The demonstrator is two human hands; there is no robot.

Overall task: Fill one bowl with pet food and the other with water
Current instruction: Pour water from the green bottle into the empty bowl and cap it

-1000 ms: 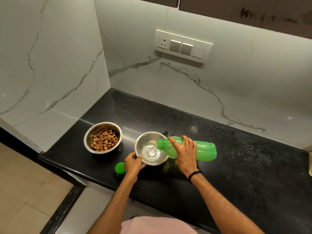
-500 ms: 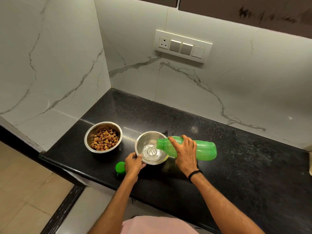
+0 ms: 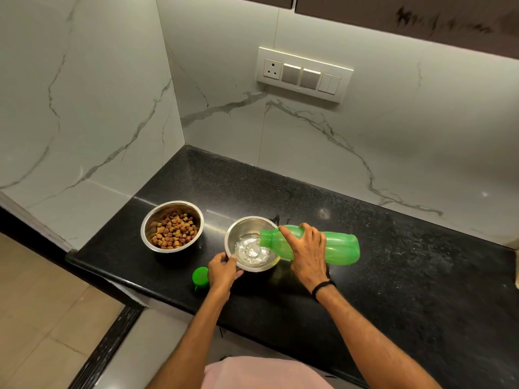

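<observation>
Two steel bowls stand on the black counter (image 3: 393,276). The left bowl (image 3: 147,228) holds brown pet food kibble (image 3: 175,230). The right bowl (image 3: 247,224) has water (image 3: 251,252) splashing in its bottom. My right hand (image 3: 307,252) grips a green plastic bottle (image 3: 341,248), tipped on its side with its open mouth over the right bowl's rim, water running out. My left hand (image 3: 224,269) holds the near left rim of that bowl.
The bottle's green cap (image 3: 200,277) lies on the counter by my left wrist, close to the front edge. Marble walls close the counter's left and back sides. A switch panel (image 3: 304,74) is on the back wall. A pale object (image 3: 516,269) shows at the right edge.
Water keeps pouring from the bottle and the pool in the right bowl has spread a little. Both hands and the bottle stay nearly where they were.
</observation>
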